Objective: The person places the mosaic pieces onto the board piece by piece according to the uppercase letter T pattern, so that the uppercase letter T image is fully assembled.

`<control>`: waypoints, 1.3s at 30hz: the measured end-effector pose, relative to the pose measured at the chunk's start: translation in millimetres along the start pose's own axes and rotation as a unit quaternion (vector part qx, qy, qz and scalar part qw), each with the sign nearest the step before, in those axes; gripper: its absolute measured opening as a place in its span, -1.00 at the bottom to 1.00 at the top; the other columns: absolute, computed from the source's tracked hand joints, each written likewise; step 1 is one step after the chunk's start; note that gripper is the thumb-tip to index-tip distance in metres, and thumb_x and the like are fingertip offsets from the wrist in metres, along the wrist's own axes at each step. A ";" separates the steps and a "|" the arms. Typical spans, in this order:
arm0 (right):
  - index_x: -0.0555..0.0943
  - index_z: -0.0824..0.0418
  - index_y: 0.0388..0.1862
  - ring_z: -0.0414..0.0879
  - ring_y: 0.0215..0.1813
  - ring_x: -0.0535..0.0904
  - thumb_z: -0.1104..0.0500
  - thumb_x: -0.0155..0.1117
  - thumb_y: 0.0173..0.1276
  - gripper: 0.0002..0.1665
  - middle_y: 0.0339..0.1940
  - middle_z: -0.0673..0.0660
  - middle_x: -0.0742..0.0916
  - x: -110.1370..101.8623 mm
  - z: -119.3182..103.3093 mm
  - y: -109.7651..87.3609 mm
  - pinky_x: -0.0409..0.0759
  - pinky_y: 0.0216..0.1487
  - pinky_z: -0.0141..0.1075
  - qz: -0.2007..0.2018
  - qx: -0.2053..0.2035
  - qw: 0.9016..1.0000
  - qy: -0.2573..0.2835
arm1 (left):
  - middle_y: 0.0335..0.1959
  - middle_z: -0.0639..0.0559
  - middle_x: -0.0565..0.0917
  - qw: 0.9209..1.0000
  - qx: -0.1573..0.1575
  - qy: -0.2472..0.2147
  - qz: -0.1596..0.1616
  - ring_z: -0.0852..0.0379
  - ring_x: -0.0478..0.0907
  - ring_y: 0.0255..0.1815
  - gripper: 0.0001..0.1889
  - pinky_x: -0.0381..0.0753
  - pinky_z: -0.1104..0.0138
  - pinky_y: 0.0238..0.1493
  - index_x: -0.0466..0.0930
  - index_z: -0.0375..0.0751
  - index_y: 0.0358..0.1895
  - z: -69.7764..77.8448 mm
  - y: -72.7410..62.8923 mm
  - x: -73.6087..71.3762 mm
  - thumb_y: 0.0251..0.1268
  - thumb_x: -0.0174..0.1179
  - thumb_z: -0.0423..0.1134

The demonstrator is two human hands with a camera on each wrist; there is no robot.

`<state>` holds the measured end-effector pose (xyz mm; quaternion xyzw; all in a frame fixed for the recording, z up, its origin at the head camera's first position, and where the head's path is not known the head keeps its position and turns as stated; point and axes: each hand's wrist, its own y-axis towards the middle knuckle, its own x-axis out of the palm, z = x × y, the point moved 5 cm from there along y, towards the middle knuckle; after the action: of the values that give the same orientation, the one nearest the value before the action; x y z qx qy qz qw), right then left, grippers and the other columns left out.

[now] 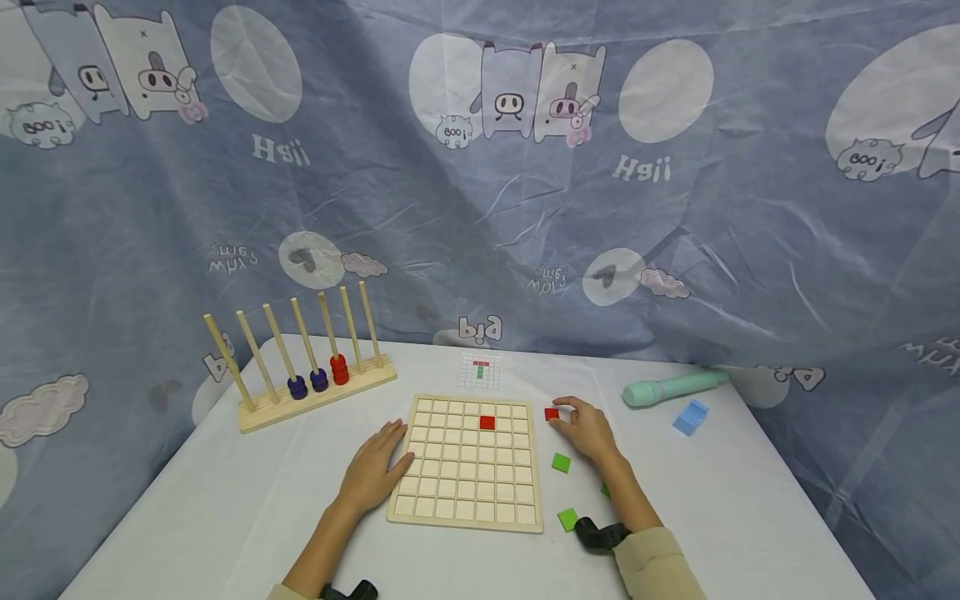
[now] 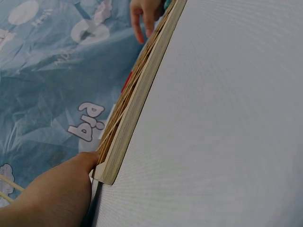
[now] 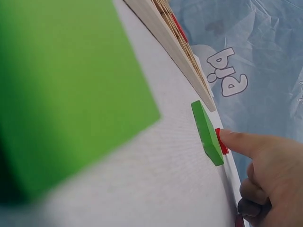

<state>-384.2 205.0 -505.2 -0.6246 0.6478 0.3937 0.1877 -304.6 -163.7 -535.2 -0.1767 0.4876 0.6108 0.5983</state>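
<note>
A wooden grid board (image 1: 465, 527) lies on the white table, one red square tile (image 1: 487, 422) in a cell of its upper part. My left hand (image 1: 373, 471) rests at the board's left edge with fingers extended, its thumb over the rim. To the right of the board, my right hand (image 1: 588, 429) pinches a second red tile (image 1: 552, 414) between thumb and fingers, close over the table. The right wrist view shows the thumb (image 3: 241, 142) against that tile, partly hidden behind a green tile (image 3: 206, 135).
Green tiles (image 1: 561, 462) lie right of the board, one partly under the right forearm. Behind it is a small printed grid card (image 1: 479, 372). A peg rack (image 1: 315, 402) with blue and red rings stands back left. A mint-green cylinder (image 1: 671, 388) and blue block (image 1: 691, 417) lie right.
</note>
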 end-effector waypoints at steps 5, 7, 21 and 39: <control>0.60 0.21 -0.01 -0.20 -0.74 0.16 0.10 0.43 0.09 -0.53 -0.80 -0.03 0.35 0.9 -0.6 -0.4 0.13 -0.73 -0.37 -0.006 0.000 1.000 -0.007 | 0.34 -0.09 0.30 1.000 -0.001 0.001 -0.002 -0.04 0.14 0.38 -0.40 0.10 0.06 0.35 0.31 -0.25 0.30 -0.1 -0.1 0.4 0.30 0.08 0.03; 0.60 0.22 -0.01 -0.19 -0.73 0.15 0.10 0.43 0.09 -0.53 -0.80 -0.03 0.35 1.1 -1.0 -0.4 0.13 -0.73 -0.37 -0.010 0.001 1.000 -0.007 | 0.33 -0.09 0.30 1.000 -0.001 0.003 -0.001 -0.05 0.14 0.38 -0.40 0.10 0.06 0.35 0.31 -0.25 0.30 -0.1 0.2 0.3 0.30 0.08 0.02; 0.61 0.23 -0.05 -0.19 -0.72 0.15 0.07 0.42 0.10 -0.55 -0.79 -0.02 0.34 2.4 1.5 2.5 0.14 -0.70 -0.36 -0.029 0.023 0.999 -0.016 | 0.33 -0.10 0.31 1.000 -0.002 0.004 -0.002 -0.05 0.15 0.37 -0.41 0.12 0.06 0.34 0.32 -0.27 0.30 2.0 1.7 -2.7 0.31 0.08 0.01; 0.62 0.20 -0.12 -0.18 -0.72 0.16 0.04 0.41 0.11 -0.61 -0.79 -0.01 0.35 0.8 -1.3 -4.5 0.14 -0.70 -0.36 -0.020 0.016 1.000 -0.015 | 0.34 -0.10 0.30 1.000 -0.008 0.001 -0.008 -0.06 0.14 0.38 -0.40 0.11 0.06 0.34 0.31 -0.27 0.30 1.3 1.1 -1.7 0.31 0.07 0.02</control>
<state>-379.6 204.0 -506.2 -0.6282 0.6384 0.3893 0.2152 -304.7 -163.5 -532.8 -0.1864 0.4817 0.6097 0.6012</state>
